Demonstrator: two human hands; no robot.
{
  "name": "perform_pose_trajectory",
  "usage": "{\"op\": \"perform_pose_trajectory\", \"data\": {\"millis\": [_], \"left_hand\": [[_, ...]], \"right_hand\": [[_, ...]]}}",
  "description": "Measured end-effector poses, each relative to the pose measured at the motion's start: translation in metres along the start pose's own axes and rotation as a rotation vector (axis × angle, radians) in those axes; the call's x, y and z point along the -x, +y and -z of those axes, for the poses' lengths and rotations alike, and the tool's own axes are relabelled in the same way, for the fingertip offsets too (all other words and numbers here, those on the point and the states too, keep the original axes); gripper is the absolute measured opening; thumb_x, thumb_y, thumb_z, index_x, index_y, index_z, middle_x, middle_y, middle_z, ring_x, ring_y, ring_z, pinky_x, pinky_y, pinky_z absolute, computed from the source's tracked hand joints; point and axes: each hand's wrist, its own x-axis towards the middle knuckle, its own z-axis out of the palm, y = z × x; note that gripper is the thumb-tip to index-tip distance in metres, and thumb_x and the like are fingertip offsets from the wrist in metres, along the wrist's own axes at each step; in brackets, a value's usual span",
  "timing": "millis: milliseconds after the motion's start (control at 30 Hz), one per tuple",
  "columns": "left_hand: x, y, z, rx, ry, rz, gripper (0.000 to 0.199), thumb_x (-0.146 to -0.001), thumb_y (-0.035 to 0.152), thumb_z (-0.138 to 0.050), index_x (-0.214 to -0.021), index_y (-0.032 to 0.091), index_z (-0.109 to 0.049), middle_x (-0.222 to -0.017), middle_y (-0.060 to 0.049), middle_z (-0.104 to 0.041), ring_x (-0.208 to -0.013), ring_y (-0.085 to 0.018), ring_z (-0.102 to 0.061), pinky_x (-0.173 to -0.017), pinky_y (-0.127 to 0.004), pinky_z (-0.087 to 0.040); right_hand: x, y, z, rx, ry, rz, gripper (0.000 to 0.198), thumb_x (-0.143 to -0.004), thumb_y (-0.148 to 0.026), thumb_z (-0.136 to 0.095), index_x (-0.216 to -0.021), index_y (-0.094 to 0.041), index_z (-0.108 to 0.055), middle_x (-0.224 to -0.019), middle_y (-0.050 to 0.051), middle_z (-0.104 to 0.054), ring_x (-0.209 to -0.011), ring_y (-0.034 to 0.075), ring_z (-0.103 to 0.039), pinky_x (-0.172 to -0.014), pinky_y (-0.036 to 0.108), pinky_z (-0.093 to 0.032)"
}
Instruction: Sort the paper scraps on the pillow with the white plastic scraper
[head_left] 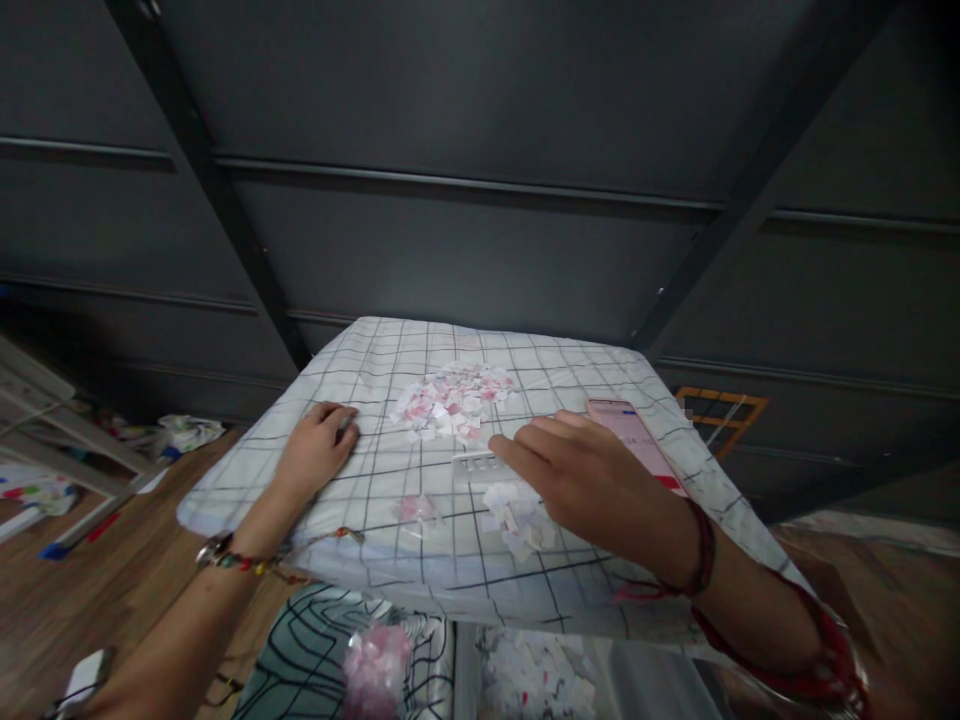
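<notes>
On checked cloth (pixel 397 350), white tray (pixel 472 467) and phone (pixel 628 425) partly behind right hand (pixel 577 462), left hand (pixel 316 448) apart, cannot tell either grip

This looks like a room in a home, though which room cannot be told. A checked cloth (pixel 255 485) covers the table, above a wood-look floor (pixel 150 580).

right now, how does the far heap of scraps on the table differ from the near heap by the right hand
The far heap spreads wider; the near heap is smaller. The far heap mixes pink and white pieces, while the near heap looks mostly white. The far heap lies apart from both hands; the near heap sits close by the right hand. Both are loose, flat scraps on the checked cloth.
</notes>
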Motion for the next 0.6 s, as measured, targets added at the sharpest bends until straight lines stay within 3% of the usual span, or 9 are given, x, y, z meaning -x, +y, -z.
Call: {"op": "perform_pose_trajectory", "data": {"millis": [233, 500, 600], "left_hand": [[0.000, 0.000, 0.000, 0.004, -0.005, 0.006, 0.039, -0.084, 0.036, -0.040, -0.104, 0.016, -0.067, -0.105, -0.012, -0.061, -0.101, -0.025, -0.058, -0.098, -0.041, -0.046], [0.000, 0.001, 0.001, 0.010, -0.007, 0.010, 0.040, -0.084, 0.038, -0.040, -0.104, 0.016, -0.067, -0.106, -0.012, -0.060, -0.101, -0.025, -0.058, -0.097, -0.041, -0.046], [0.000, 0.000, 0.000, 0.005, -0.011, 0.005, 0.042, -0.085, 0.039, -0.038, -0.105, 0.014, -0.066, -0.108, -0.013, -0.060, -0.102, -0.026, -0.058, -0.098, -0.041, -0.046]], "right_hand": [[0.002, 0.007, 0.004, 0.003, -0.024, -0.039, 0.029, -0.085, 0.000, -0.040, -0.092, -0.015, -0.064, -0.068, 0.001, -0.060, -0.063, 0.015, -0.048, -0.062, 0.030, -0.032], [-0.006, -0.009, -0.004, -0.102, 0.021, 0.072, 0.026, -0.088, -0.003, -0.038, -0.093, -0.014, -0.061, -0.070, 0.002, -0.060, -0.066, 0.015, -0.049, -0.065, 0.031, -0.034], [-0.011, -0.009, 0.000, -0.110, 0.038, 0.050, 0.026, -0.089, -0.005, -0.038, -0.094, -0.016, -0.061, -0.072, 0.002, -0.062, -0.066, 0.015, -0.050, -0.064, 0.030, -0.034]]}}
